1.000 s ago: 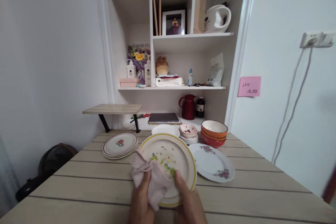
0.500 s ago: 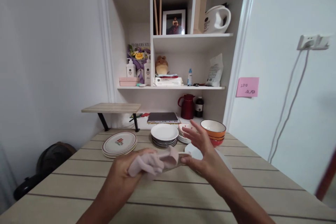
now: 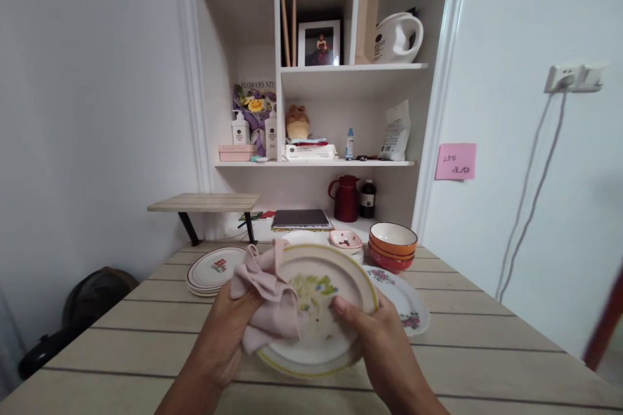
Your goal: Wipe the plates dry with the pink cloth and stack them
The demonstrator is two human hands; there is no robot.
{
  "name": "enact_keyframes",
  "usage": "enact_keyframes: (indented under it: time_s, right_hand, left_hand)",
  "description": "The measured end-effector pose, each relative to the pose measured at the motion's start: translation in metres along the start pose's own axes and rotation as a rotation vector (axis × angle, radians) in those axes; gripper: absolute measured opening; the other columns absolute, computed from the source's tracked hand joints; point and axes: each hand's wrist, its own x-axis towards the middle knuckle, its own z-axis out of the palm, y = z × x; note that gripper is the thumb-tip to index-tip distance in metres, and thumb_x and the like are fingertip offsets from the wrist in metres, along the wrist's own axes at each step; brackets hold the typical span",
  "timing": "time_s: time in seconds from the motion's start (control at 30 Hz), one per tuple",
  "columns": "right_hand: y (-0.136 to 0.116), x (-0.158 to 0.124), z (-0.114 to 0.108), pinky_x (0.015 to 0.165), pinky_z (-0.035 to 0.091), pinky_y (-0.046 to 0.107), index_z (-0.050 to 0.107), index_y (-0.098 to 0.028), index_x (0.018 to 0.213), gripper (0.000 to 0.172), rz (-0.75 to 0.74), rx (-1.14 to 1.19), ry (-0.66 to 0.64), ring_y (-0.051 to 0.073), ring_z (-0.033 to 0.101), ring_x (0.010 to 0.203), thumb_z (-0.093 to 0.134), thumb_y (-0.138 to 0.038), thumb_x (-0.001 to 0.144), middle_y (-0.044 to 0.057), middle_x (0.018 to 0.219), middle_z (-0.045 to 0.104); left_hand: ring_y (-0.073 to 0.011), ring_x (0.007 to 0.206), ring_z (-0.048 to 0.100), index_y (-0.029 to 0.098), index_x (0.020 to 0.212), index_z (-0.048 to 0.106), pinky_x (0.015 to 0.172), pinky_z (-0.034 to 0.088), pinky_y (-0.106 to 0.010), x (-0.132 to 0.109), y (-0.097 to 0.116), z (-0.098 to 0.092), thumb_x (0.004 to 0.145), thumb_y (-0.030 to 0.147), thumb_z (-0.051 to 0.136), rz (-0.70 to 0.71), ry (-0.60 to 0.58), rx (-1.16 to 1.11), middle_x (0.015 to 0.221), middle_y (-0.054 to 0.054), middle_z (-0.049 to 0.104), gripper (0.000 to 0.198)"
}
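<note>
A round plate with a yellow-green rim and a floral print is held up, tilted, above the table. My right hand grips its right edge, thumb on the face and fingers behind. A crumpled pink cloth lies over the plate's left side, and my left hand is closed on it; its fingers are partly hidden by the cloth. Behind the plate to the right is an oval plate with pink flowers. A stack of plates with a red print stands at the left.
Orange and red bowls are stacked at the back right, beside small patterned dishes. White plates stand partly hidden behind the held plate. A small raised wooden shelf is at the back left, a red jug farther back.
The plate, edge-on before, now faces the camera. My right hand, previously spread, has closed on its right edge. The cloth has unfolded against the plate's left side.
</note>
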Motion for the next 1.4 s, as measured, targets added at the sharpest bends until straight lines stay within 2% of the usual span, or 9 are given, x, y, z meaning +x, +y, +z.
enact_keyframes:
  time_s: [0.2, 0.43, 0.5, 0.7, 0.87, 1.07, 1.17, 1.23, 1.4]
  right_hand:
    - [0.034, 0.001, 0.032, 0.085, 0.057, 0.041, 0.044, -0.022, 0.140, 0.080, -0.010, 0.535, 0.326, 0.028, 0.068, 0.102, 0.079, -0.034, 0.069, 0.010, 0.116, 0.071]
    - [0.069, -0.010, 0.042, 0.089, 0.055, 0.040, 0.041, -0.021, 0.143, 0.082, 0.051, 0.557, 0.513, 0.027, 0.065, 0.108, 0.074, -0.044, 0.072, 0.012, 0.122, 0.067]
    - [0.071, -0.013, 0.033, 0.095, 0.051, 0.043, 0.046, -0.017, 0.139, 0.081, 0.077, 0.476, 0.448, 0.028, 0.063, 0.111, 0.076, -0.046, 0.069, 0.013, 0.121, 0.068]
    - [0.038, -0.010, 0.016, 0.107, 0.037, 0.049, 0.065, -0.019, 0.118, 0.076, 0.016, 0.183, -0.204, 0.032, 0.058, 0.118, 0.087, -0.043, 0.049, 0.012, 0.122, 0.067]
    - [-0.014, 0.007, -0.005, 0.107, 0.035, 0.051, 0.062, -0.020, 0.121, 0.071, 0.057, 0.021, -0.358, 0.031, 0.057, 0.119, 0.084, -0.038, 0.057, 0.012, 0.123, 0.066]
    - [-0.046, 0.018, -0.038, 0.105, 0.037, 0.047, 0.042, -0.037, 0.140, 0.088, -0.128, -0.313, -0.242, 0.026, 0.050, 0.126, 0.082, -0.027, 0.062, 0.006, 0.142, 0.051]
    - [-0.049, 0.016, -0.030, 0.092, 0.046, 0.036, 0.071, -0.027, 0.107, 0.041, -0.221, -0.668, -0.384, 0.023, 0.061, 0.105, 0.076, -0.022, 0.067, 0.003, 0.109, 0.070]
    - [-0.048, 0.015, -0.023, 0.074, 0.049, 0.029, 0.074, -0.022, 0.079, 0.009, -0.204, -0.740, -0.414, 0.020, 0.064, 0.082, 0.067, -0.021, 0.074, 0.001, 0.080, 0.071]
    - [-0.034, 0.009, -0.014, 0.068, 0.050, 0.027, 0.070, -0.022, 0.092, 0.023, -0.184, -0.518, -0.113, 0.019, 0.065, 0.076, 0.073, -0.031, 0.071, 0.000, 0.084, 0.072]
  left_hand:
    - [-0.0249, 0.102, 0.068, 0.026, 0.133, 0.053, 0.089, 0.055, -0.036, -0.011, -0.045, 0.037, 0.074, 0.031, 0.075, -0.038, 0.108, -0.421, 0.116, -0.008, 0.070, 0.063]
    - [-0.0258, 0.108, 0.066, 0.021, 0.127, 0.059, 0.094, 0.053, -0.036, -0.015, -0.079, 0.049, 0.079, 0.028, 0.071, -0.174, 0.128, -0.510, 0.121, -0.011, 0.068, 0.050]
    - [-0.0263, 0.103, 0.068, 0.020, 0.125, 0.060, 0.092, 0.055, -0.037, -0.013, -0.075, 0.043, 0.074, 0.026, 0.074, -0.169, 0.169, -0.457, 0.115, -0.011, 0.070, 0.053]
    - [-0.0270, 0.087, 0.071, 0.017, 0.106, 0.069, 0.081, 0.058, -0.039, -0.009, -0.027, 0.019, 0.057, 0.026, 0.086, 0.037, 0.123, -0.178, 0.095, -0.008, 0.075, 0.052]
    - [-0.0249, 0.083, 0.071, 0.020, 0.087, 0.075, 0.078, 0.057, -0.036, -0.010, 0.021, 0.017, 0.062, 0.027, 0.081, 0.249, -0.058, 0.137, 0.086, -0.006, 0.076, 0.027]
    - [-0.0247, 0.096, 0.068, 0.029, 0.100, 0.076, 0.089, 0.052, -0.034, -0.019, 0.036, 0.019, 0.075, 0.012, 0.064, 0.499, -0.346, 0.747, 0.102, -0.004, 0.075, 0.032]
    - [-0.0241, 0.099, 0.068, 0.031, 0.103, 0.075, 0.092, 0.049, -0.033, -0.022, 0.026, 0.022, 0.078, 0.010, 0.058, 0.451, -0.474, 0.827, 0.105, -0.005, 0.074, 0.037]
    - [-0.0238, 0.096, 0.068, 0.029, 0.100, 0.076, 0.089, 0.050, -0.032, -0.021, 0.019, 0.022, 0.075, 0.011, 0.061, 0.408, -0.426, 0.782, 0.102, -0.005, 0.075, 0.034]
    - [-0.0182, 0.073, 0.067, 0.021, 0.089, 0.074, 0.065, 0.052, -0.025, -0.006, 0.005, 0.022, 0.067, 0.017, 0.070, 0.272, -0.069, 0.548, 0.080, -0.002, 0.074, 0.023]
